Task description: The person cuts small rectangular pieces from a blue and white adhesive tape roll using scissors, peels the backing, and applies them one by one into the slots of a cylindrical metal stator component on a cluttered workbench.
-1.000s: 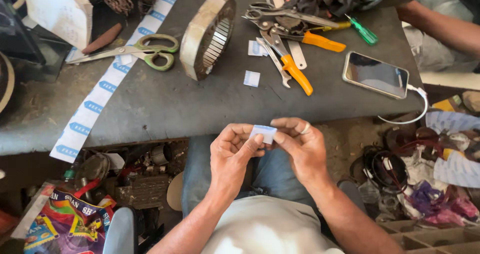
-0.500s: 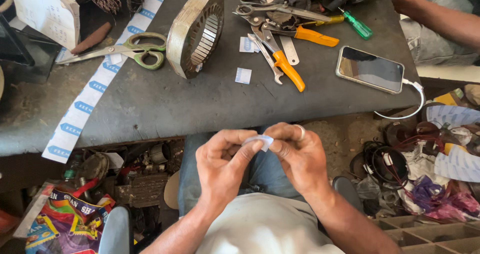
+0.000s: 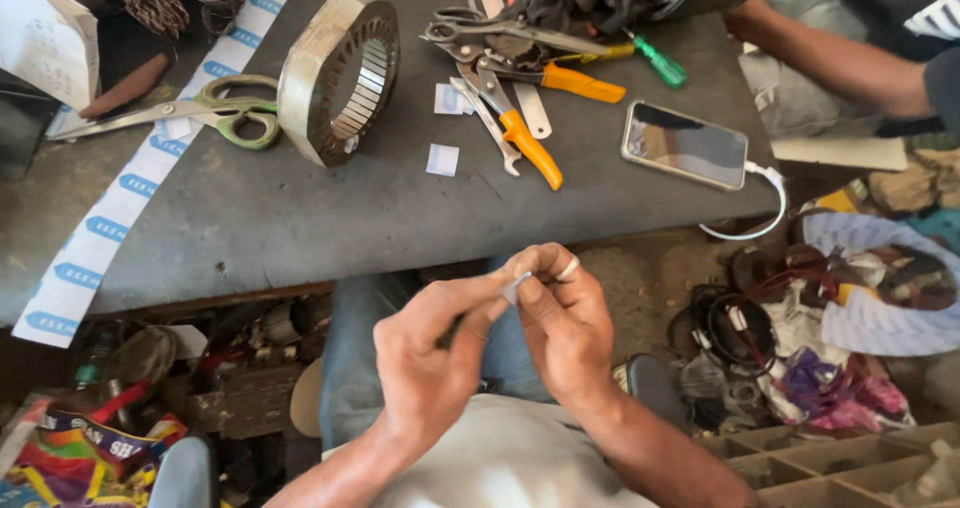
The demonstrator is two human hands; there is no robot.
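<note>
My left hand [image 3: 435, 353] and my right hand [image 3: 562, 318] meet in front of my lap, below the grey table's front edge [image 3: 330, 273]. Together they pinch a small white paper piece [image 3: 516, 286] between the fingertips; most of it is hidden by the fingers. A ring shows on a finger of my right hand. On the table lie two similar small white paper squares [image 3: 443, 160], a round laminated metal stator core [image 3: 338, 73] standing on edge, and green-handled scissors [image 3: 215, 113].
Orange-handled pliers and cutters [image 3: 520, 123] and a green screwdriver [image 3: 655, 65] lie at the table's back. A phone [image 3: 685, 145] with a white cable is at right. A long white paper strip [image 3: 135, 183] runs across the left. Another person's arm [image 3: 830, 63] reaches in top right. Wires and clutter cover the floor.
Both hands dropped lower and closer to my body, and the paper piece is now edge-on and mostly covered by my fingers. The view shifted slightly.
</note>
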